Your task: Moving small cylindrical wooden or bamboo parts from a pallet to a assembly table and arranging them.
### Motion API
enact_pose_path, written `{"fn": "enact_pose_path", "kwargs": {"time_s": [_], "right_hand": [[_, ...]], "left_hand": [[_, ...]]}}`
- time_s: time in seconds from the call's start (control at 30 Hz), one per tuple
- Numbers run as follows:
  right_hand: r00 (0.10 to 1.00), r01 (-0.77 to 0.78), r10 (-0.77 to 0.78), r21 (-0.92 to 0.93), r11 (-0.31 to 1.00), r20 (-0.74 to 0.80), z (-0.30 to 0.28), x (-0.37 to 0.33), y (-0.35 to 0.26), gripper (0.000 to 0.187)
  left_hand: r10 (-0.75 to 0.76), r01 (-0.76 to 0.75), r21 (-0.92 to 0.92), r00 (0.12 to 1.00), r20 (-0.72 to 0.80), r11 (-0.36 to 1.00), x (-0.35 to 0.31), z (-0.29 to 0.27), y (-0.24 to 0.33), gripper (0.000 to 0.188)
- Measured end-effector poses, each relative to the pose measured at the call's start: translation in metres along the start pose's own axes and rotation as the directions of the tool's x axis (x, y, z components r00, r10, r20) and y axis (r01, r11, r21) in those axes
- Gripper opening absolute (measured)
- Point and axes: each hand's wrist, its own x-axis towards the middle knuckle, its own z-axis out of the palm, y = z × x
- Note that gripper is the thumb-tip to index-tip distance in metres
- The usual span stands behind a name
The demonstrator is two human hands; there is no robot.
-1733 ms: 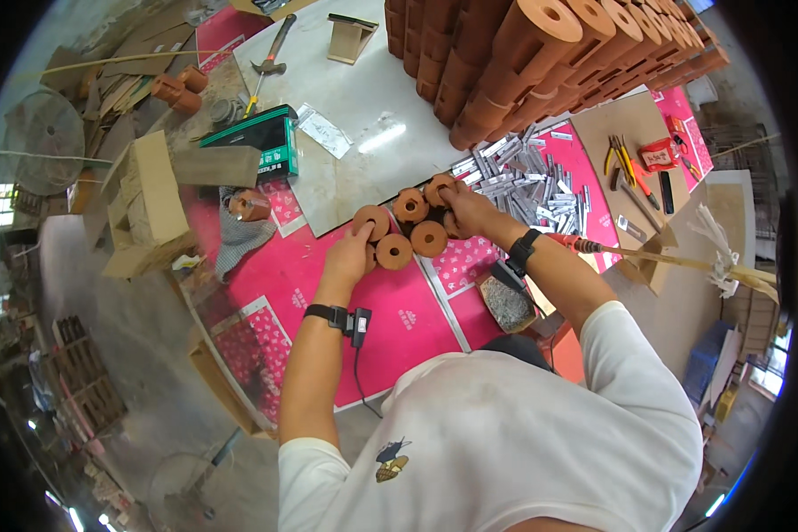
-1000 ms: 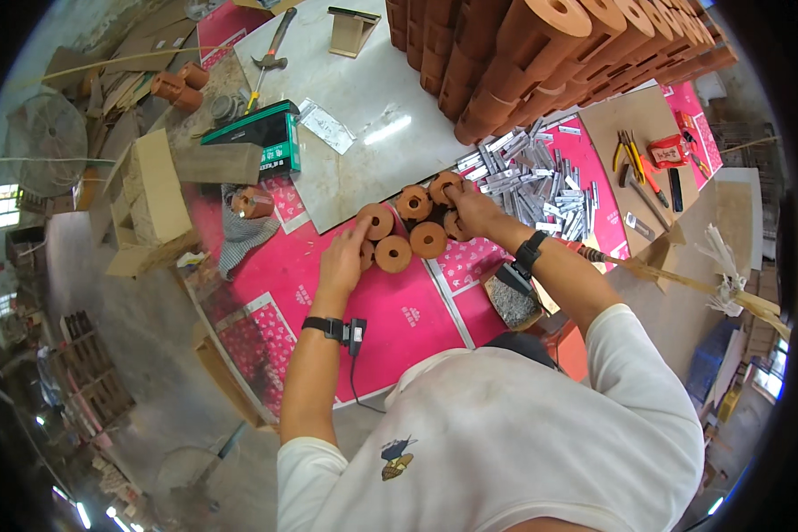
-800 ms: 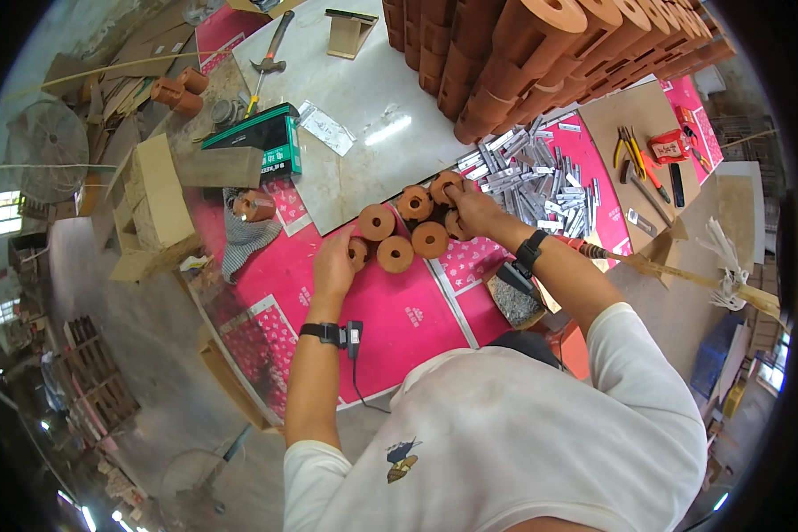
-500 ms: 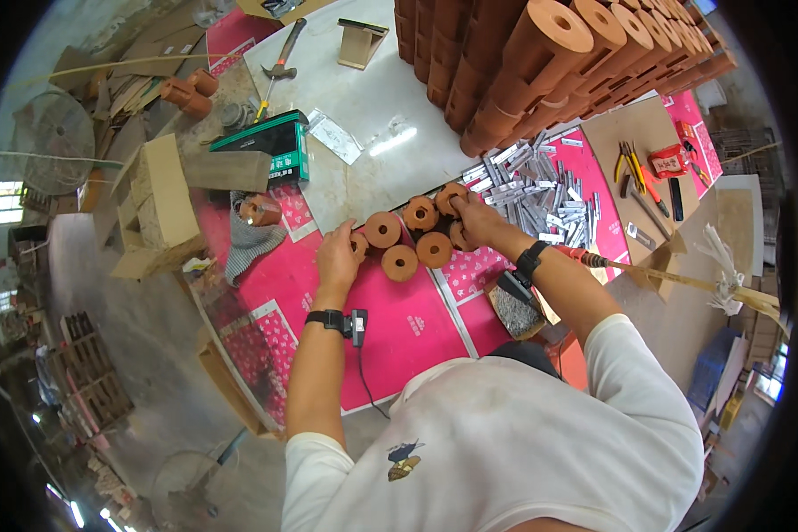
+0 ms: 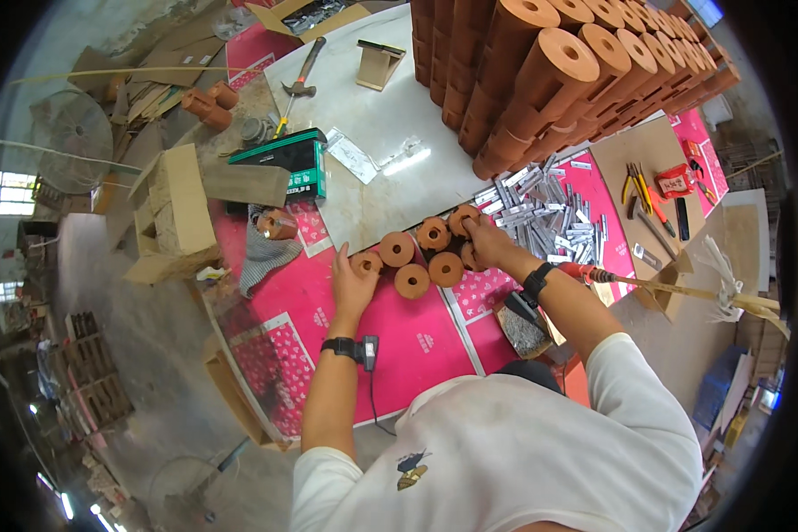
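Note:
A small cluster of reddish-brown cylinders (image 5: 411, 281), each with a round central hole, stands on end on the pink covering. At the cluster's left end my left hand (image 5: 353, 285) is closed around one cylinder (image 5: 366, 263), its forefinger lying along the far side. My right hand (image 5: 496, 246) grips the right end, fingertips on the far-right cylinder (image 5: 462, 218). Just below, another cylinder (image 5: 472, 257) is partly covered by that hand. Both wrists carry black straps with small devices.
A tall stack of similar cylinders (image 5: 550, 75) rises behind to the right. Loose metal strips (image 5: 550, 213) lie beside my right hand. A green box (image 5: 306, 164), a hammer (image 5: 303, 75) and an open carton (image 5: 173, 208) are at left. Pliers (image 5: 637, 183) lie on cardboard at right.
The whole view has shifted, so everything sits lower and further right. My left forefinger has moved off the top of its cylinder, showing more of its face. My right hand keeps its place.

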Motion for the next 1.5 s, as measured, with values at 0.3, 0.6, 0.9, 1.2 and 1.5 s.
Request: {"fn": "enact_pose_path", "kwargs": {"time_s": [0.3, 0.6, 0.9, 1.2, 1.5], "right_hand": [[0.997, 0.030, -0.030, 0.000, 1.000, -0.070, 0.001, -0.001, -0.004, 0.062], [0.996, 0.026, -0.022, 0.049, 0.998, -0.086, 0.009, -0.002, 0.003, 0.058], [0.994, 0.075, -0.078, -0.037, 0.996, -0.080, 0.007, 0.017, 0.014, 0.058], [0.931, 0.223, -0.195, 0.058, 0.973, -0.307, -0.032, -0.044, -0.022, 0.061], [0.847, 0.529, -0.530, -0.034, 0.848, -0.038, 0.068, -0.143, -0.030, 0.045]], "left_hand": [[0.020, -0.022, 0.027, 0.997, 0.079, 0.999, -0.011, 0.005, -0.013, 0.110], [-0.069, 0.069, -0.025, 0.998, -0.009, 0.997, -0.061, 0.018, -0.025, 0.116], [-0.249, 0.267, 0.174, 0.961, -0.117, 0.948, -0.230, 0.028, -0.091, 0.088], [-0.556, 0.621, 0.133, 0.763, -0.329, 0.773, -0.435, 0.065, -0.191, 0.080], [-0.707, 0.746, 0.098, 0.659, -0.258, 0.659, -0.463, 0.101, -0.186, 0.070]]}}
